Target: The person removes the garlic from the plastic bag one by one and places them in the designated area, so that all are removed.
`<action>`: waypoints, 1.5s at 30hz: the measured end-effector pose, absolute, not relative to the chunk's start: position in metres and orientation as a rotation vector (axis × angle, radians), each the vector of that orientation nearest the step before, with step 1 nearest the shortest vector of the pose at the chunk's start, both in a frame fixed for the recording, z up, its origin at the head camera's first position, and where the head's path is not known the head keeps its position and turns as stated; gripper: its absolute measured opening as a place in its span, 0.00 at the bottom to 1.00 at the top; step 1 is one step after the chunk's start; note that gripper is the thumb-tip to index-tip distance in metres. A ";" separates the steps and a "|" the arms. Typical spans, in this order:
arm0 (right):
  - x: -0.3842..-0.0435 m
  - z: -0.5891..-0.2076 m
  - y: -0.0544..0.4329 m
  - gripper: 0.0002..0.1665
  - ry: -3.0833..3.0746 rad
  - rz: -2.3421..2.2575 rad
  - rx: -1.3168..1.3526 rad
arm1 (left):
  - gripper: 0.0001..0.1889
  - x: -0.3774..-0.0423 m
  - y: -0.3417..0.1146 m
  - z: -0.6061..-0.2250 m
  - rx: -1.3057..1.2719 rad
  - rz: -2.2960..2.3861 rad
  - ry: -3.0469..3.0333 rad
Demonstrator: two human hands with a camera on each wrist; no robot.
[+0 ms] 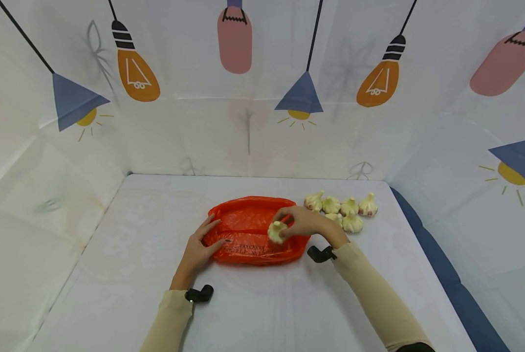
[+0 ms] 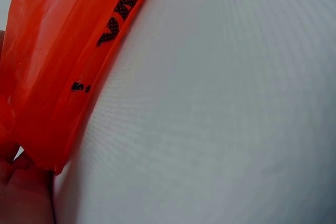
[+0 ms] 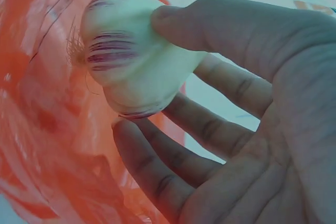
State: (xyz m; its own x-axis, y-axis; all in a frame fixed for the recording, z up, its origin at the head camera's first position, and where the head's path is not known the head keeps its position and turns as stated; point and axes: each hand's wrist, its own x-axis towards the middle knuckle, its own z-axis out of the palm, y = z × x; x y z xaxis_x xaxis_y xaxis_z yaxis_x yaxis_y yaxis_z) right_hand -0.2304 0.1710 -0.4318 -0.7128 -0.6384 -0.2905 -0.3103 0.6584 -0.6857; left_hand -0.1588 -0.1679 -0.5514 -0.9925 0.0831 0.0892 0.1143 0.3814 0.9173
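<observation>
My right hand (image 1: 304,222) pinches a garlic bulb (image 1: 276,231) between thumb and fingers, above the right part of a red plastic bag (image 1: 240,222). In the right wrist view, the bulb (image 3: 123,56) shows purple streaks and a tuft of roots, with the thumb on its upper side. The bag lies spread on the white table with its mouth open wide. At the bag's left edge, my left hand (image 1: 198,252) rests with spread fingers, touching the plastic. The left wrist view catches only the bag's printed side (image 2: 68,66) and a bit of that hand (image 2: 26,195).
Several more garlic bulbs (image 1: 351,222) stand grouped on the table (image 1: 262,303) to the right of the bag, partly behind the right hand. A white sheet printed with lamps (image 1: 245,137) hangs around the table. Dark blue padding (image 1: 438,259) runs along the right edge.
</observation>
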 end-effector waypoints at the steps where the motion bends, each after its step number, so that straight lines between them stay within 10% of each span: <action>1: -0.229 -0.431 0.171 0.20 2.366 -0.853 -0.742 | 0.34 -0.159 -0.168 -0.552 -0.184 -1.722 -2.587; 45: -0.176 -0.426 0.259 0.23 2.854 -1.767 -0.338 | 0.34 -0.158 -0.168 -0.551 -0.209 -1.768 -2.545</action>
